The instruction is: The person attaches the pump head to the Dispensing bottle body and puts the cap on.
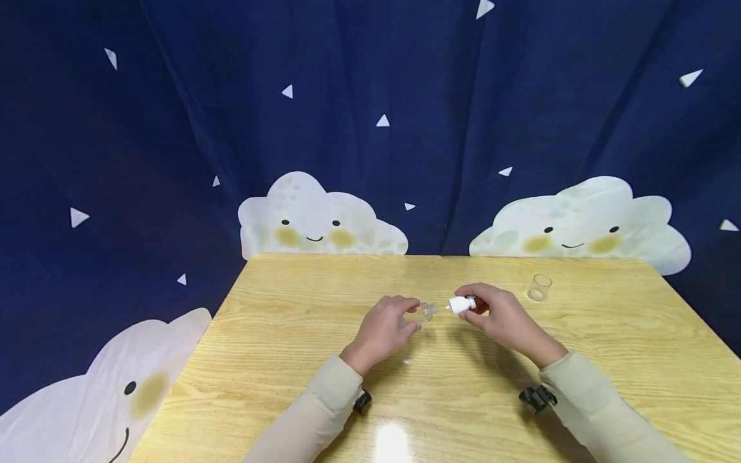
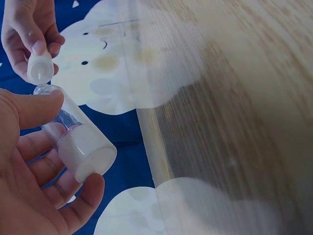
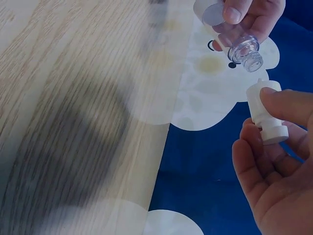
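The work looked about halfway done. The clear bottle (image 2: 88,149) had its neck bare, and the white top (image 1: 461,305) was off it, with a small gap between them. A clear cup (image 1: 539,296) sat apart, on the far right part of the table (image 1: 289,373). The top and the bottle were not joined, so that part seemed left to do.

The bottle was above the middle of the table, in the left hand (image 1: 382,328). Its thumb and fingers were bent around it, only as wide apart as the bottle. The right hand (image 1: 500,314) pinched the white top between thumb and fingers, just to the right of the bottle.

The bottle was on its side, its long way going left to right. Its neck pointed right and a little far. The top's long way went left to right too, and its thin tip pointed left, at the neck.
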`<state>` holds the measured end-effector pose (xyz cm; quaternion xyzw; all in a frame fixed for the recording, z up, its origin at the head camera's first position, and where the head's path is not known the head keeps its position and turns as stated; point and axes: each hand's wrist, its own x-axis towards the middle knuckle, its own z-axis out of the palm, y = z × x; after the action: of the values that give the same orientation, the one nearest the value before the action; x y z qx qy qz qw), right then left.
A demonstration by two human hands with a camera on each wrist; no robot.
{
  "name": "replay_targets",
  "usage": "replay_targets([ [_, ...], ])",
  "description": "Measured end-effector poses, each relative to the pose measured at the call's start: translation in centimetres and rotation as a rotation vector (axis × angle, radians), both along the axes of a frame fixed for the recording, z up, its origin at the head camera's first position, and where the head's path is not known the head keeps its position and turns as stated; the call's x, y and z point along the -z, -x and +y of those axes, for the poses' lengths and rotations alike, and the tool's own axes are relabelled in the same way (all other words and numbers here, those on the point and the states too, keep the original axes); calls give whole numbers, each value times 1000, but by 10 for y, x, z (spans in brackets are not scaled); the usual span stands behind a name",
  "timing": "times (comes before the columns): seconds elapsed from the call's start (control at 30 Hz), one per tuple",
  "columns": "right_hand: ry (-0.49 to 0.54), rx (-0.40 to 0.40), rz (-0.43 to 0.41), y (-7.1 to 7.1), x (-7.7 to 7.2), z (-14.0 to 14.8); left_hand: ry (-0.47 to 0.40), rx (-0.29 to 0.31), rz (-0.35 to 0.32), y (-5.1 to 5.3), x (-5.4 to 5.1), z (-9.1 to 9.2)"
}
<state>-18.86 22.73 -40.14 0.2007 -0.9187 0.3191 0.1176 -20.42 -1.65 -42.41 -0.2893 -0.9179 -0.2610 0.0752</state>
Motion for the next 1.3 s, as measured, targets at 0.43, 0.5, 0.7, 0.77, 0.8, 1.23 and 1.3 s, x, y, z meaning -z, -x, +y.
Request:
replay_targets([
  [0.43,6,-37,17,2,-1,-6,6,8,12,0,1,5],
  [0.5,9,-37,17,2,0,-6,10,4,11,-1,1,5],
  [0.7,3,-26,4,-1,2,-6,16,7,0,-2,0,5],
  [0.77,3,-24,5,-1,2,-6,18,6,-4,-2,-1,5],
  [0.8,3,-24,5,-1,2,-6,18,5,-3,-2,-1,5],
  [1.23,-6,-26,11,1,0,-8,11,8,9,-1,-3,5],
  [1.3,-7,-30,18,2,-1,-9,9,9,14,-1,-3,5],
])
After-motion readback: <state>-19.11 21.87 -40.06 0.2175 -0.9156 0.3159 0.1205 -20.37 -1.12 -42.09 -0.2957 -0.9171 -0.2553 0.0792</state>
